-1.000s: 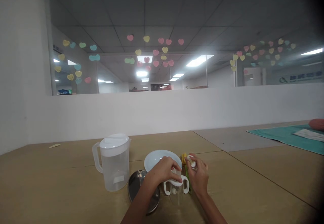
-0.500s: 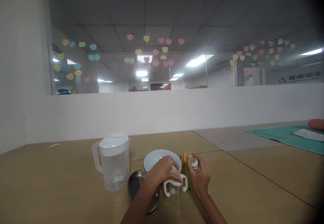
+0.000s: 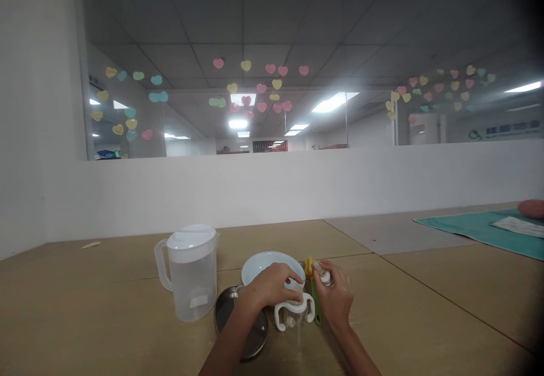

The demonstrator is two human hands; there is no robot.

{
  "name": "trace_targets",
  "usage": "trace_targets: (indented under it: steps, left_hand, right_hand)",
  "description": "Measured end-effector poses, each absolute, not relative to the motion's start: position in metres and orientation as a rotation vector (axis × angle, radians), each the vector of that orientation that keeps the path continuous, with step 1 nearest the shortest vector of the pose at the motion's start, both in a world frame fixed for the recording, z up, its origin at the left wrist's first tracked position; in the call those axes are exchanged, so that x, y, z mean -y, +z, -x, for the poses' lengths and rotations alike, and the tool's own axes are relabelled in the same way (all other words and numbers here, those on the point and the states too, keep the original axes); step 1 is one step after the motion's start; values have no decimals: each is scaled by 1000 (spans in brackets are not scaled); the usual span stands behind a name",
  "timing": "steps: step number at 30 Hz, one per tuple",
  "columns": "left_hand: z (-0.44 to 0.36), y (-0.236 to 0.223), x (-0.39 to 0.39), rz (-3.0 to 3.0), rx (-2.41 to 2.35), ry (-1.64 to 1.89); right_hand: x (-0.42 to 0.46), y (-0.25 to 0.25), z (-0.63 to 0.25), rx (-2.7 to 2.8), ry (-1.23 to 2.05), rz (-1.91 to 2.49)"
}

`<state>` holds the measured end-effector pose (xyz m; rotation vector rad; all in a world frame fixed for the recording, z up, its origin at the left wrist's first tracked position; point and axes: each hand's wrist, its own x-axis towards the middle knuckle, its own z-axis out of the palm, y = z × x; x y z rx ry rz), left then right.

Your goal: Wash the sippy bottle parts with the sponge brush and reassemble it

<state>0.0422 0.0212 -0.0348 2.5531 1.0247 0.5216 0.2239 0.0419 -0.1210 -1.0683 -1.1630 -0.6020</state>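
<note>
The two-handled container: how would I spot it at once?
On the wood-coloured table, find the tall lidded pitcher, then look right, past the dark metal tray. There, by the left hand, is the clear container. Its paired, curved white handles set it apart; the pitcher has just one.

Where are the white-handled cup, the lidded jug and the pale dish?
White-handled cup (image 3: 296, 308), head view: its white collar.
Lidded jug (image 3: 193, 282), head view: its translucent body.
Pale dish (image 3: 266, 261), head view: its bare inside.
</note>
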Motion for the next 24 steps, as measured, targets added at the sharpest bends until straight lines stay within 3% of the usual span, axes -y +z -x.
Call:
trace_targets:
  steps: [24]
  left_hand:
    - [-46,-37,-20,-2548,-1106,492]
  right_hand:
    - [-41,-122,-222,1184,-354,983]
